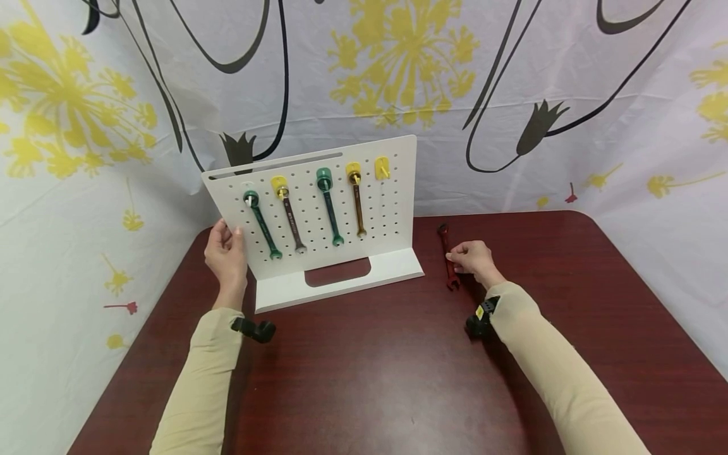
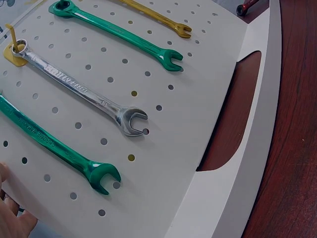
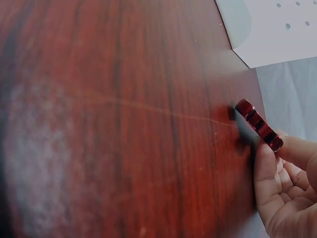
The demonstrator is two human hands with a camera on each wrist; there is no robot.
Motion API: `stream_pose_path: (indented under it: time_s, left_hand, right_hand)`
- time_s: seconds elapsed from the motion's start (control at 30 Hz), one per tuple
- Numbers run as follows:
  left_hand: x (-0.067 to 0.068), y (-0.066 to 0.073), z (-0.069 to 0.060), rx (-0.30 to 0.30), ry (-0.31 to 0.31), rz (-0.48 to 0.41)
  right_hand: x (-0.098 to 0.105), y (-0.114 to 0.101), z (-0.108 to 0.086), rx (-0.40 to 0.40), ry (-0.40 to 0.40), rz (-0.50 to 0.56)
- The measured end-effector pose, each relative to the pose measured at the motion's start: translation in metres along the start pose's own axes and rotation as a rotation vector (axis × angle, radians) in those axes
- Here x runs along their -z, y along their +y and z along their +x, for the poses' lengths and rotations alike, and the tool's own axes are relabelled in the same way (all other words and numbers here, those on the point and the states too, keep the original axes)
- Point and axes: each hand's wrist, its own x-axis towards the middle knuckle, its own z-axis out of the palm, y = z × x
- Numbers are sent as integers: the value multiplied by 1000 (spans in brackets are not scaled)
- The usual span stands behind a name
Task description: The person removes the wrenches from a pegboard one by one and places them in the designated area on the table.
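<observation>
A white pegboard stands at the back left with several wrenches hanging on its hooks: a green wrench at left, a silver one, another green one and a gold one. The rightmost yellow hook holds nothing. My left hand grips the board's left edge, its fingers partly behind it. Right of the board, my right hand pinches a red wrench between thumb and fingers at its middle. In the right wrist view the red wrench shows end-on, slightly above the table.
The dark red table extends in front of the board and to the right. Behind it hangs a white curtain with yellow and grey flower prints. The board's white base has an oblong cutout.
</observation>
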Motion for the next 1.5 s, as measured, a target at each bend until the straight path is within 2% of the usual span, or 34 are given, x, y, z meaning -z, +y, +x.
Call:
stream_pose_path:
  time_s: [0.6, 1.23, 1.37, 1.5]
  left_hand:
    - [0, 1, -1, 5, 2, 6]
    - [1, 0, -1, 9, -5, 3]
    - [1, 0, -1, 10, -2, 1]
    - [0, 0, -1, 15, -6, -11]
  right_hand:
    - [-3, -3, -1, 5, 83, -94]
    - [-5, -5, -1, 40, 120, -183]
    - [-4, -4, -1, 52, 116, -182]
    - [-2, -1, -3, 50, 98, -119]
